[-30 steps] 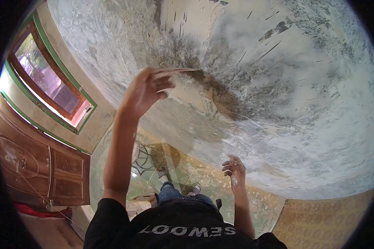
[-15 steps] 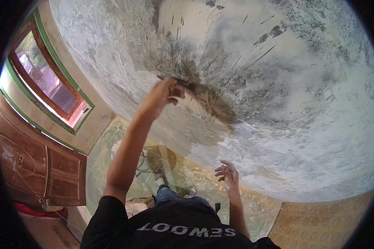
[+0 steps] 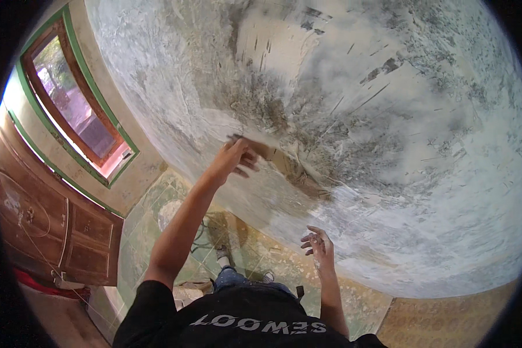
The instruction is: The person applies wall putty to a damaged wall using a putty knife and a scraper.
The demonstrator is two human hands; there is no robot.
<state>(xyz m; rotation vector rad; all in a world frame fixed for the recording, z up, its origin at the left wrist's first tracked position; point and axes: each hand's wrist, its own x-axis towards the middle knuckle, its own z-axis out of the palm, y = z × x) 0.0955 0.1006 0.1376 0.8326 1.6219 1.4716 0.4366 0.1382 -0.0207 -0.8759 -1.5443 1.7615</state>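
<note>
A large wall (image 3: 377, 145) rises before me, coated with patchy white and grey plaster. My left hand (image 3: 232, 161) reaches up to it, fingers closed round a thin flat scraper (image 3: 258, 148) whose blurred edge lies at the wall. A brownish, ridged patch (image 3: 298, 177) runs down and right from the tool. Lower and to the right, my right hand (image 3: 319, 249) hangs in front of the wall with its fingers loosely bent and apart. White plaster smears show on it, and nothing is in its grasp.
At the left are a brown-framed window (image 3: 69, 98) with green trim and a brown panelled door (image 3: 87, 238). My feet stand on green floor tiles (image 3: 151, 232) spattered with pale stains. A patterned tan surface (image 3: 446, 322) fills the lower right.
My left hand with the scraper has moved lower and slightly left along the wall. The view has tilted a little upward. My right hand has barely moved.
</note>
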